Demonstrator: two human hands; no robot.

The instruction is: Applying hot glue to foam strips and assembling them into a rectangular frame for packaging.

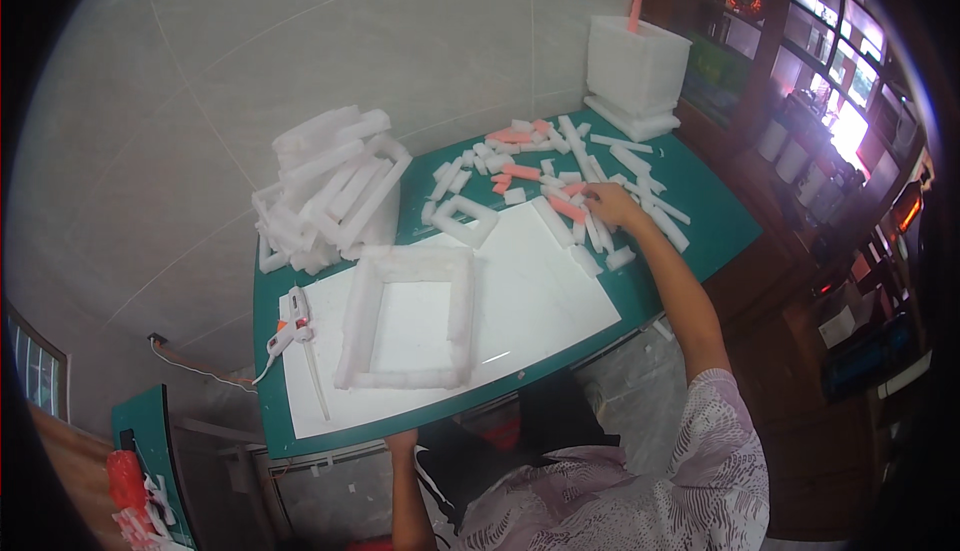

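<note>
My right hand (pixel 612 205) reaches across the table into a scatter of white and pink foam strips (pixel 568 209). Its fingers are bent together among the pieces, and whatever they may hold is hidden. Down at the table's near edge is my left hand (pixel 402 441), its fingers out of sight. A rectangular white foam frame (pixel 458 326) lies on a white sheet (pixel 545 301) in front of me. To its left, a white glue gun (pixel 296 323) rests beside a thin glue stick (pixel 317 381). A smaller foam frame (pixel 480 226) lies beyond the large one.
Several foam frames are heaped (pixel 335 191) at the back left of the green table (pixel 715 191). A white foam box (pixel 635 66) with a pink strip upright on top stands at the far right corner. Wooden shelving (pixel 770 71) is on the right. The gun's cord (pixel 200 371) runs to the wall.
</note>
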